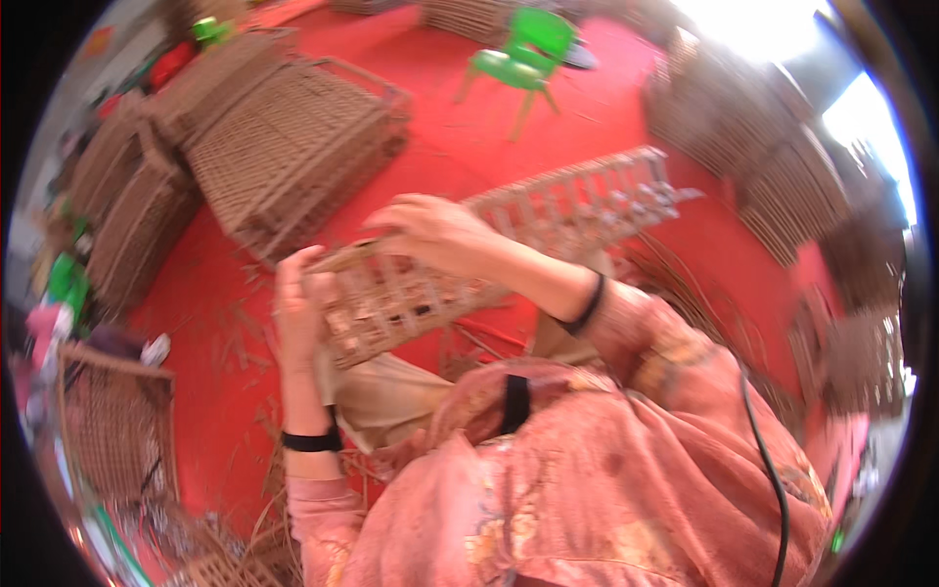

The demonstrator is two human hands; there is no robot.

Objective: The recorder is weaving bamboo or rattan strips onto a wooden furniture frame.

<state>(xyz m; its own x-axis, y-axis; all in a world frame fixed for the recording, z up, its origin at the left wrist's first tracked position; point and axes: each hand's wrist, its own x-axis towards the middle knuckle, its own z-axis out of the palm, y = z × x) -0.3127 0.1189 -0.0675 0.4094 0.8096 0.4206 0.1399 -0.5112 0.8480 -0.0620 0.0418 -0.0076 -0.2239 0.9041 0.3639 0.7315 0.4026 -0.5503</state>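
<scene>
A long, narrow wicker panel [577, 207] with an open lattice of upright strips lies slantwise across my lap, its far end raised to the right. My left hand [301, 311] grips its left end, fingers wrapped up along the short side. Over the panel's upper edge near that same end, my right hand [435, 233] is closed with bent fingers. Blur hides whether a loose strand is pinched in those fingertips. The right forearm passes over the panel and covers part of its middle.
Large woven baskets [293, 137] are grouped at the far left. A green chair [528, 59] stands on the red floor ahead. Stacked wicker pieces [743, 137] line the right side. Loose wicker strands [675, 279] lie at my right, and a rectangular woven tray [117, 421] is at lower left.
</scene>
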